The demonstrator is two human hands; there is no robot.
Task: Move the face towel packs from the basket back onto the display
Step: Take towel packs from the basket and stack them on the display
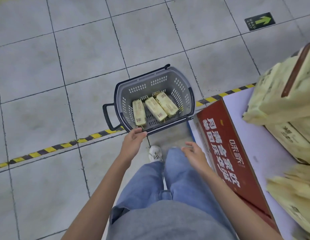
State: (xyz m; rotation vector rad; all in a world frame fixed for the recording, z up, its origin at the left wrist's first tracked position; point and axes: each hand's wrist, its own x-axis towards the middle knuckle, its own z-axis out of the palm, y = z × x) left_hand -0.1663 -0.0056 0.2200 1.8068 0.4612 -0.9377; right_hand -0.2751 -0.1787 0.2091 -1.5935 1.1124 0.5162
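Note:
A grey plastic basket [182, 87] with a dark rim stands on the tiled floor ahead of me. Three pale yellow face towel packs lie side by side in it: a left pack [139, 113], a middle pack [155, 109] and a right pack [167, 104]. My left hand [133, 142] reaches to the basket's near rim, fingers relaxed, holding nothing. My right hand [194, 154] hovers empty and loosely spread to the right of my legs. The display [237, 108], a white platform with a red printed front panel [227, 153], is on the right, with stacks of yellow packs [275, 101] on it.
A yellow-and-black striped tape line [50, 149] crosses the floor under the basket. A green arrow sign [260, 21] is stuck on the floor at top right. The basket's pull handle [108, 116] sticks out to the left. My legs and one white shoe [155, 153] are below.

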